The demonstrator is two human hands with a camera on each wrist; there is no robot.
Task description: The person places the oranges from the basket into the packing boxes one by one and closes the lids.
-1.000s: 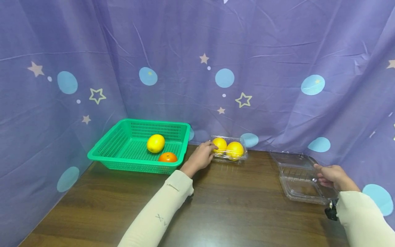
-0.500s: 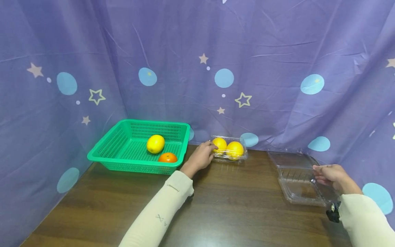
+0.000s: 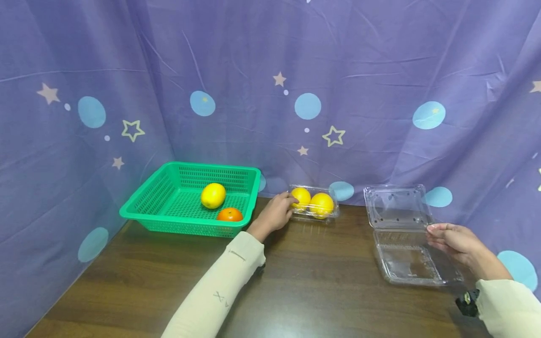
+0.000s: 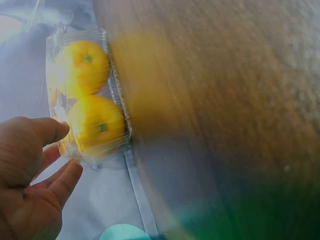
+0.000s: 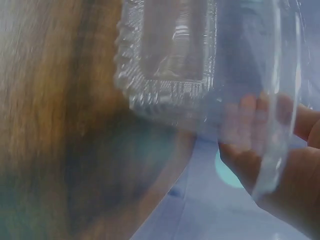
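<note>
My left hand (image 3: 284,206) holds the left end of a shut clear box (image 3: 314,205) with two yellow fruits in it, at the back of the table. In the left wrist view the thumb and a finger of that hand (image 4: 70,150) lie against the box (image 4: 87,95) end. My right hand (image 3: 437,233) grips the right edge of an empty clear clamshell box (image 3: 407,264). Its lid (image 3: 395,206) stands upright. In the right wrist view the fingers (image 5: 250,125) show through the clear plastic of the clamshell (image 5: 170,55).
A green basket (image 3: 145,197) at the back left holds a yellow fruit (image 3: 213,195) and an orange (image 3: 229,215). Purple curtain (image 3: 296,70) closes in the back and both sides of the brown wooden table (image 3: 321,295).
The empty clamshell's lid has swung up from lying flat to standing upright, and my right hand shifted slightly with it. My left hand and the fruit box have not moved.
</note>
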